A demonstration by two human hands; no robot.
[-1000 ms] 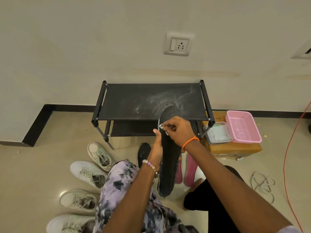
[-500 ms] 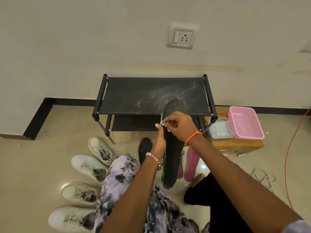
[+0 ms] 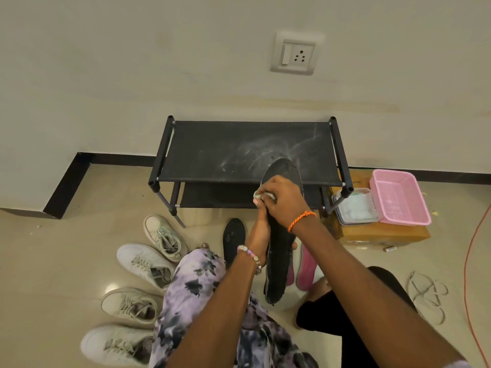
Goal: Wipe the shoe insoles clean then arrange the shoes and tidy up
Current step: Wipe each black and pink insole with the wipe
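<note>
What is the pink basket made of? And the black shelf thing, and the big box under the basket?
The pink basket looks like plastic: its bottom and walls are a fine moulded mesh with a smooth rim. The black shoe rack seems to have cloth shelves, matte and dusty, stretched between what look like metal tubes with black plastic corners. The box looks like brown cardboard, plain and dull.

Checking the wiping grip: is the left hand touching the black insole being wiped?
Touching. The head view shows the left hand gripping the black insole's edge, with no gap between them.
</note>
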